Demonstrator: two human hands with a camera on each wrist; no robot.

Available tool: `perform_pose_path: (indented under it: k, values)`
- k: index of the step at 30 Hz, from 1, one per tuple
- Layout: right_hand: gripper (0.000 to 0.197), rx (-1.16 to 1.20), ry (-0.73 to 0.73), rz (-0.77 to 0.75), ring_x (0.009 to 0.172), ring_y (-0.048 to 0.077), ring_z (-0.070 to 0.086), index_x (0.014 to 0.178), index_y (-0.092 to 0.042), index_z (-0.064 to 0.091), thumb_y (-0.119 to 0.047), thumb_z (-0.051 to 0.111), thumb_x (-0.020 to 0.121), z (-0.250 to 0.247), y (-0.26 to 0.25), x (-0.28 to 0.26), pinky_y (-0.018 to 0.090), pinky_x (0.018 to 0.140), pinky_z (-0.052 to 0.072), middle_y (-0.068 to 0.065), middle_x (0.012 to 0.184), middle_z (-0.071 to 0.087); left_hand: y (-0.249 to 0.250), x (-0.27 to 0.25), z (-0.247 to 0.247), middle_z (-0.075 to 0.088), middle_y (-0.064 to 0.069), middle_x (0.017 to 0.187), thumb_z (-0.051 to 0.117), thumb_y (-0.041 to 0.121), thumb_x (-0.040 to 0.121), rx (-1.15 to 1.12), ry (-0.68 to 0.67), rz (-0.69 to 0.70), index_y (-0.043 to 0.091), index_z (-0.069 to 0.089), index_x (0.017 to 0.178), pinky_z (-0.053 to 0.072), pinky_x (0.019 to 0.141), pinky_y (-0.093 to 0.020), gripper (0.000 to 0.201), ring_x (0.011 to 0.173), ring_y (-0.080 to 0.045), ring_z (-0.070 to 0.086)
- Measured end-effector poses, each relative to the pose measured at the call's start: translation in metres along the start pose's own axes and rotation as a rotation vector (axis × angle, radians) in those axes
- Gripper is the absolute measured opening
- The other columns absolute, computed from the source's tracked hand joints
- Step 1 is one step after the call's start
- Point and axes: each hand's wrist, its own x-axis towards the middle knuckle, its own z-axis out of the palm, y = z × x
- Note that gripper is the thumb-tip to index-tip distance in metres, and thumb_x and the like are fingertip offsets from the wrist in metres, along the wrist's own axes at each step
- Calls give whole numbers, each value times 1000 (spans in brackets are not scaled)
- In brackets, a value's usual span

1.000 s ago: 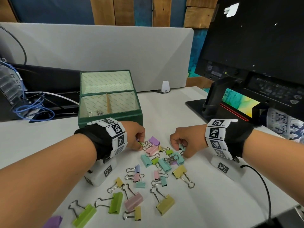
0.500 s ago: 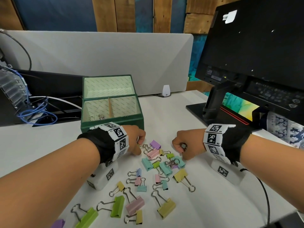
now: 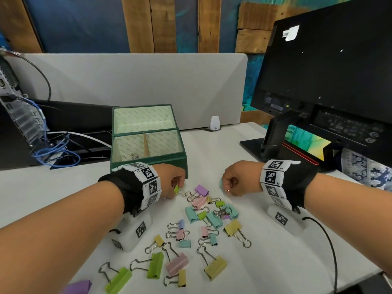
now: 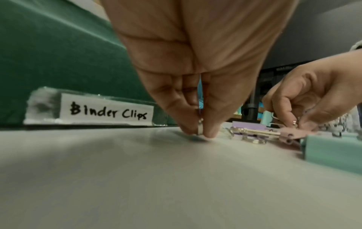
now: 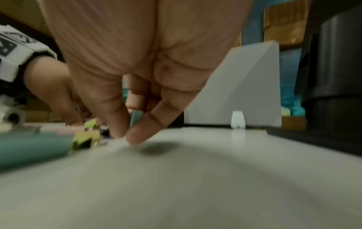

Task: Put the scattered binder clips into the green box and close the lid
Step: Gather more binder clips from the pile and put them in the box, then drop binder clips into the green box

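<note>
Gathering clips: left hand [image 3: 172, 181] pinches a green clip [image 3: 176, 189] by the box [image 3: 148, 160]; right hand [image 3: 233, 180] pinches a teal clip [image 3: 221, 183]. Rest [image 3: 191, 240] scattered mid-worktop [image 3: 275, 262]. Next: lift both into the open box.

White desk [image 3: 265, 240] in front of you carries the open green box [image 3: 148, 164] at the back, scattered binder clips [image 3: 203, 221] in mixed colours centre and near edge, monitor base [image 3: 254, 145] to the right, small white device [image 3: 214, 123] by the divider.
</note>
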Motion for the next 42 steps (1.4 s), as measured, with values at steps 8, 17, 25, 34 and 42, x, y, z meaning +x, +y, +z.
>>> perform_pose_path:
  k: [8,17,25,34,42]
  values:
    - [7,61,224,-74,74,11,60,89,-17,67,-14,63,83,-65,-41,19,28,80,52,-2,80,67,-20,-31,-52,59,11,76,71,12,77,-253,277,-64,26,60,88,50,75,-23,20,68,-6,59]
    - [30,118,275,-181,95,12,59,112,-17,65,-5,59,84,-83,-88,72,23,86,46,1,112,66,-49,-49,-74,61,9,78,75,12,73,-353,419,-187,24,63,91,51,71,-27,24,65,-10,57]
    - [21,156,324,-141,109,12,59,103,-25,66,-17,61,85,-59,-55,44,29,95,48,-8,111,58,-48,-29,-66,59,8,77,70,6,74,-368,458,-194,28,59,78,50,65,-24,26,68,-14,58]
    - [36,-94,-83,-95,114,17,55,124,-25,57,-19,59,89,-30,-40,20,22,88,37,-3,130,56,-43,-8,-69,62,2,94,69,2,78,-428,534,-211,23,63,97,46,71,-22,28,81,-15,57]
    - [54,-96,-260,-151,107,15,51,135,-30,47,-12,61,86,-15,-43,19,21,84,32,-2,135,52,-15,-22,-56,57,4,124,68,14,82,-394,403,-50,27,60,115,46,93,-25,37,108,-12,59]
